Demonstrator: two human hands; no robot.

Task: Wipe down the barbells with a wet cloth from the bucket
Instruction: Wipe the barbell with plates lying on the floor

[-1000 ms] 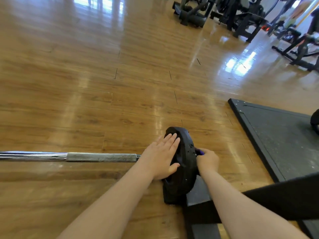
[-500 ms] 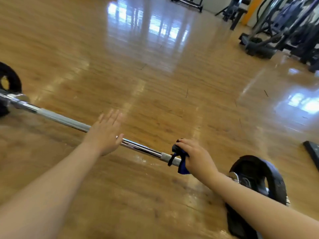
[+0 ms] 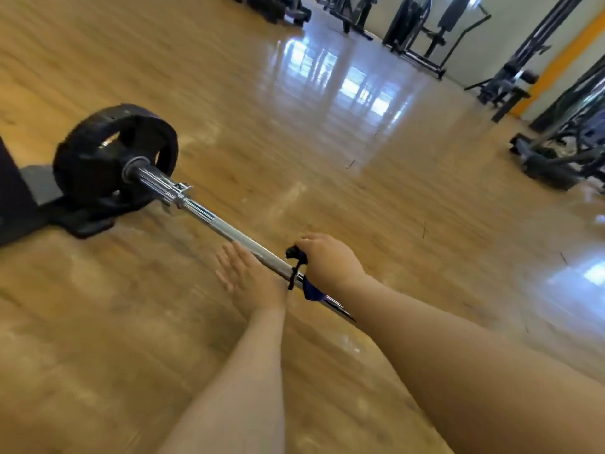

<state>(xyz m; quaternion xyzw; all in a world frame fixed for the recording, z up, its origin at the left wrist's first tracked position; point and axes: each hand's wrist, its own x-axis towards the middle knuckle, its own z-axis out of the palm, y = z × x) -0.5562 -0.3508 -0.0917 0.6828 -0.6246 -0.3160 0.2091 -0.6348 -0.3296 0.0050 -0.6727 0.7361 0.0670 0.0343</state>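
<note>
The right hand point(image 3: 330, 260) has its grip wrapped around a dark blue cloth point(image 3: 309, 290) on the chrome barbell shaft point(image 3: 229, 229), so the cloth hugs the steel. The left hand point(image 3: 252, 280) lies flat with fingers straight beside the bar, likely to steady it on the wooden floor point(image 3: 262, 109), with the black weight plate point(image 3: 95, 162) at the far end.

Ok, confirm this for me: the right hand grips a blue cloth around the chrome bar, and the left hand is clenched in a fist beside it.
Not quite. In the head view the left hand lies flat with fingers straight beside the chrome bar, not clenched. The rest holds: the right hand grips the blue cloth around the bar.
</note>
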